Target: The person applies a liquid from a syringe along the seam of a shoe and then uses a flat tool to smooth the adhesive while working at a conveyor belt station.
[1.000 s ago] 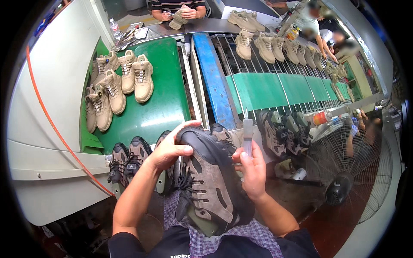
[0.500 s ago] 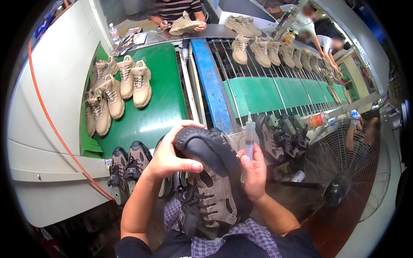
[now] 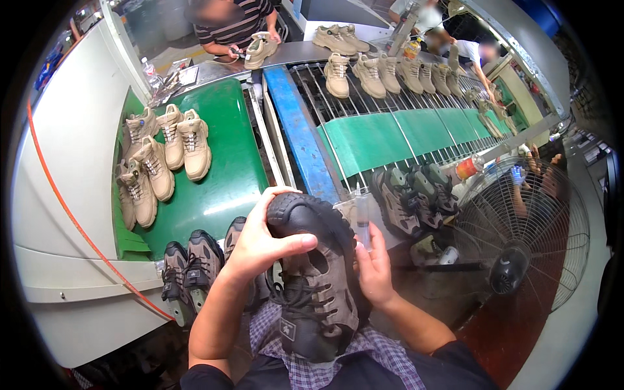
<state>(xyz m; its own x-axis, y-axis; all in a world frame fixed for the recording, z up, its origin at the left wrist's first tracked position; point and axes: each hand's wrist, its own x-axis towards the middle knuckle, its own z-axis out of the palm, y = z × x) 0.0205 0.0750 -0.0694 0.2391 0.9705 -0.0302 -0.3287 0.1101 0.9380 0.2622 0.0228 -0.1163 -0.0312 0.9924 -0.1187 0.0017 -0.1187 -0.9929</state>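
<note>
Tilted up in front of me is a black and grey-brown lace-up shoe [image 3: 325, 276], toe end up. My left hand [image 3: 263, 237] is closed round its toe end, thumb across the upper and fingers over the sole's edge. My right hand [image 3: 375, 270] is closed on a clear plastic syringe [image 3: 362, 218], its thin tip pointing up, right beside the shoe's sole side. The sole's underside is turned away, so whether the right fingers also touch the shoe is hidden. Under the shoe, a purple checked cloth [image 3: 383, 354] covers my lap.
Several similar dark shoes [image 3: 205, 257] stand left of my arm, with more [image 3: 400, 201] to the right. Beige shoes [image 3: 195, 144] sit on the green belt [image 3: 227, 169]; others line the metal rack [image 3: 416, 153]. A caged fan [image 3: 520, 240] stands right. A co-worker [image 3: 227, 23] sits across.
My right hand and the syringe have come slightly down and closer to the shoe. The surroundings have shifted left in view. Across the bench, the co-worker has turned a beige shoe.
</note>
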